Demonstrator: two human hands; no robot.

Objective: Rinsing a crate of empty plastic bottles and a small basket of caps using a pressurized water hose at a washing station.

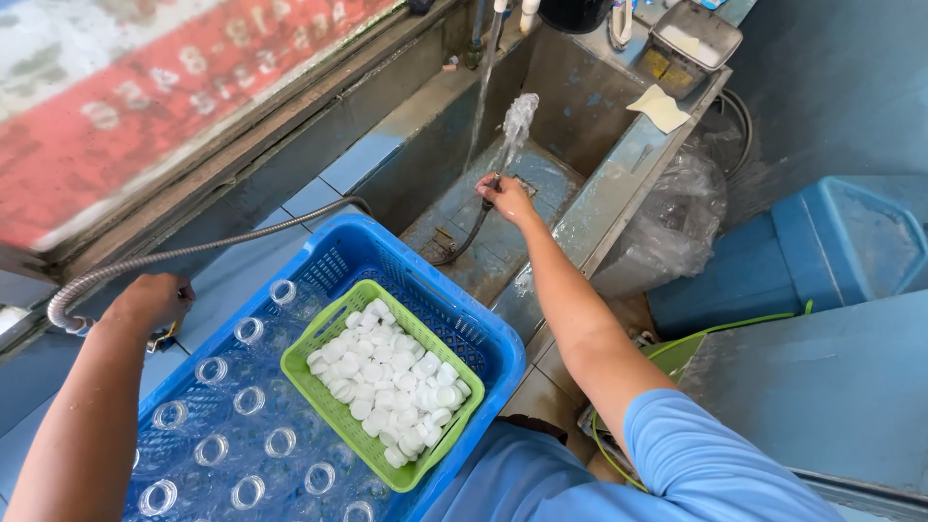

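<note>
My right hand [507,196] reaches out over the steel sink [619,164] and grips the end of a dark hose [471,232], from which water [516,121] sprays upward. My left hand [155,301] rests at the left on a fitting at the end of a flexible metal hose [213,244]. Between my arms stands a blue plastic crate [464,324] with several clear empty bottles [249,400] upright in it. A green basket [333,394] full of white bottle caps [391,382] lies on top of the bottles.
A thin stream runs from a tap [483,87] at the back of the sink. A yellow cloth [661,107] and a small tray [692,37] sit on the sink edge. A crumpled clear plastic bag [677,217], a blue container [822,251] and a green hose [715,331] lie right.
</note>
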